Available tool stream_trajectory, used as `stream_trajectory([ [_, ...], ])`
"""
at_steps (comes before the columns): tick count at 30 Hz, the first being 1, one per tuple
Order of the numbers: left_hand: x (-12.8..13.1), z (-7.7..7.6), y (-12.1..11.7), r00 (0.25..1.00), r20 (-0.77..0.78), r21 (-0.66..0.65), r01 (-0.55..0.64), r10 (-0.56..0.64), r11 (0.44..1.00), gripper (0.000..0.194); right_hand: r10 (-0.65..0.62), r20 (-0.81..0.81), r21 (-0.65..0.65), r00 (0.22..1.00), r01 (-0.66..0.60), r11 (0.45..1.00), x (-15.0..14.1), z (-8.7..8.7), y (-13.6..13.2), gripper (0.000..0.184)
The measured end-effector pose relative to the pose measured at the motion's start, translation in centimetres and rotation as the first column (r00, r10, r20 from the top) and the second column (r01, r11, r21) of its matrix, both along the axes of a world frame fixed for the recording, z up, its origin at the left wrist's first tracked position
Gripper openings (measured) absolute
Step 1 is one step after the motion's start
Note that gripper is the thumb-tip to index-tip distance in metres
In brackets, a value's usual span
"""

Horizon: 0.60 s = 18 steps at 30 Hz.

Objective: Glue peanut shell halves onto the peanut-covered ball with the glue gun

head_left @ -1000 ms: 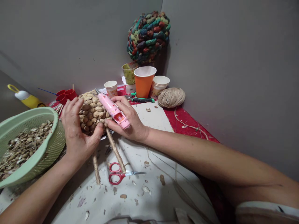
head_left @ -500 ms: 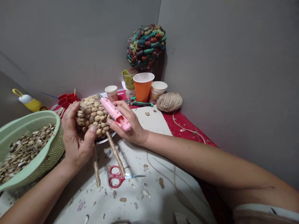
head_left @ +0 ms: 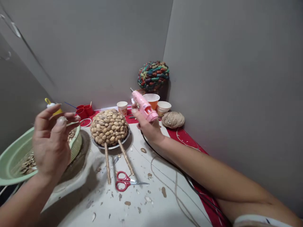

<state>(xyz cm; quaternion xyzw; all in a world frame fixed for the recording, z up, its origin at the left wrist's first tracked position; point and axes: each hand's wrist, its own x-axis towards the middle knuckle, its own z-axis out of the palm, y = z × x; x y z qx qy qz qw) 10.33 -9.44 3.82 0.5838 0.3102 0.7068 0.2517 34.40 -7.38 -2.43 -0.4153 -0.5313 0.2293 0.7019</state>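
My right hand (head_left: 151, 127) is wrapped round a pink hot glue gun (head_left: 145, 106), its metal nozzle tilted up and to the left. A dome covered in peanut shells (head_left: 109, 126) sits in a shallow metal bowl (head_left: 129, 134), with two twine-wrapped sticks (head_left: 126, 157) reaching toward me. My left hand (head_left: 52, 142) is raised in front of the green basket (head_left: 14, 151), fingers apart and slightly curled, not touching the dome. Its thumb tip looks whitish; whether anything small clings there is unclear. Red-handled scissors (head_left: 123, 181) lie below the sticks.
Shell pieces lie in the basket and over the white board (head_left: 132, 211). A ball of twine (head_left: 173, 119), paper cups (head_left: 163, 107), red pots (head_left: 81, 112) and a multicoloured ball (head_left: 153, 75) stand toward the back. Loose twine and a black cord (head_left: 165, 160) cross the right side.
Both hands have come away from the peanut-shell dome. My left hand has moved left and opened; my right hand has carried the glue gun right. The view has shifted upward.
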Motion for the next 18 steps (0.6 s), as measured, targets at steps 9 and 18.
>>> stream_trajectory([
  [9,-8.1,3.6,-0.9,0.955,-0.075,0.019,-0.286,0.287,0.958,0.014,0.060,-0.338,-0.043,0.939,-0.079,0.996,0.9,4.3,-2.5,0.043],
  [18,-15.2,2.1,3.9,0.652,-0.753,-0.459,-0.427,-0.086,0.779,0.089,0.056,-0.307,-0.078,0.950,-0.084,0.993,0.3,6.2,-5.3,0.041],
])
